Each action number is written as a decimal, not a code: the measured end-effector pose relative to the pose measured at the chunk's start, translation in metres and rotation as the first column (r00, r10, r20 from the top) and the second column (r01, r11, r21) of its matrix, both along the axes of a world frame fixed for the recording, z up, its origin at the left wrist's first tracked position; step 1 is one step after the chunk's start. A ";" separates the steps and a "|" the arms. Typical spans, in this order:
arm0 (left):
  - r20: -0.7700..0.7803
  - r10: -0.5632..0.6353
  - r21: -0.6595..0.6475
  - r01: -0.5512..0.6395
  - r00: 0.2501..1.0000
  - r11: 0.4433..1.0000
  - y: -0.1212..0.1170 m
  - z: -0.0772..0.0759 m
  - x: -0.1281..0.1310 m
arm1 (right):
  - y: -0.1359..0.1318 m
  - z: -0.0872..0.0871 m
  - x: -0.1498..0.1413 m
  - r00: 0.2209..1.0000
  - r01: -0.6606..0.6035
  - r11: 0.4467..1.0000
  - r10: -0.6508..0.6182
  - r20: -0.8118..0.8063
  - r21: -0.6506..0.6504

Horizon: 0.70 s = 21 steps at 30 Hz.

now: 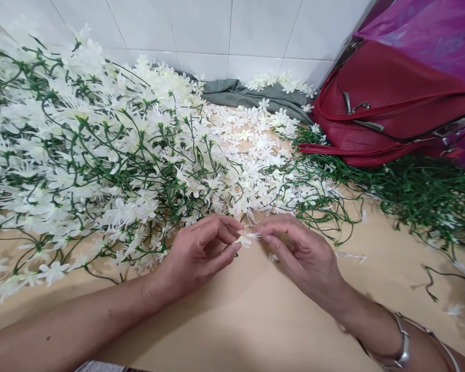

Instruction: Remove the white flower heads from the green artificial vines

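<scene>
My left hand (201, 250) has its thumb and index finger closed at the tips on a small white artificial flower (244, 241). Facing it, my right hand (304, 256) pinches a tuft of thin white stamens (252, 234), which spans the short gap between both hands. The far ends of the stamens are hidden by the right fingertips. Just beyond my hands lie loose white petals and blossoms (251, 181). A small pale piece (273, 257) shows below the right fingers, too small to name.
A large heap of white artificial flowers on green stems (101, 139) covers the left. Bare green stems (422, 191) are piled at right, beside a red handbag (380, 98) and a purple bag (434, 36). Grey cloth (227, 92) lies along the tiled wall (201, 26). The tabletop (240, 320) is tan.
</scene>
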State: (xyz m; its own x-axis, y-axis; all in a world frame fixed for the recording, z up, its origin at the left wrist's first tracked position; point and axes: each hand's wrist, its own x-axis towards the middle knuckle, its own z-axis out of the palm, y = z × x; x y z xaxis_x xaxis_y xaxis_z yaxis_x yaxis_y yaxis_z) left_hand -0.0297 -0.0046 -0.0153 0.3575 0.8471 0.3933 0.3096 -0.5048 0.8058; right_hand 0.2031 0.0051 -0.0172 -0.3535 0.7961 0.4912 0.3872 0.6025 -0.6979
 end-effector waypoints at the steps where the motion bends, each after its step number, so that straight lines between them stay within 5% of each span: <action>1: 0.020 0.010 -0.039 -0.009 1.000 0.999 -0.001 0.000 0.000 | 0.002 0.000 0.001 0.998 -0.002 0.997 -0.003 0.062 0.073; 7: 0.113 0.057 -0.215 -0.032 0.992 0.976 -0.004 -0.009 -0.001 | 0.012 -0.007 0.004 0.924 -0.041 0.978 -0.042 0.379 0.207; 21: 0.191 0.043 -0.378 0.033 0.981 0.925 -0.003 -0.007 -0.002 | 0.018 -0.002 0.014 0.926 0.208 0.933 -0.285 0.247 0.295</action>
